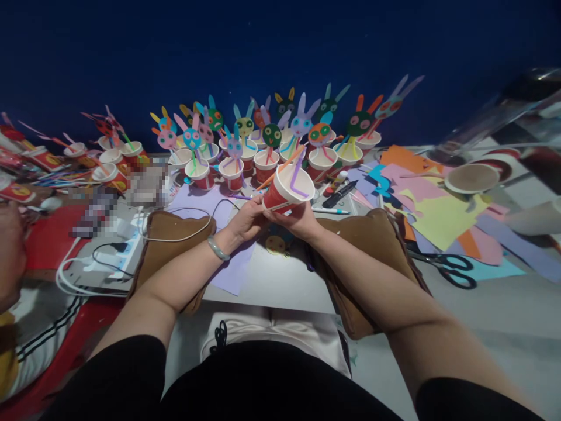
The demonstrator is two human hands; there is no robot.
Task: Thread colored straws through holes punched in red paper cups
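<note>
Both my hands are closed around a red and white paper cup (287, 193), tilted so its white inside faces me. A bent purple straw (299, 175) stands in the cup. My left hand (250, 221) grips the cup's lower left side, and my right hand (297, 220) supports it from below and the right. An orange strip (280, 168) slants beside the rim; I cannot tell whether it touches the cup. Under my hands a yellow round paper piece (276, 244) lies on the white table (280, 280), partly in shadow.
Behind stand several paper cups (232, 172) with paper rabbit heads on straws. Coloured paper scraps (433, 216) and black scissors (456, 271) lie right. Brown cushions (169, 234) flank my arms. A power strip (116, 251) with cables is left, near another person's arm (11, 257).
</note>
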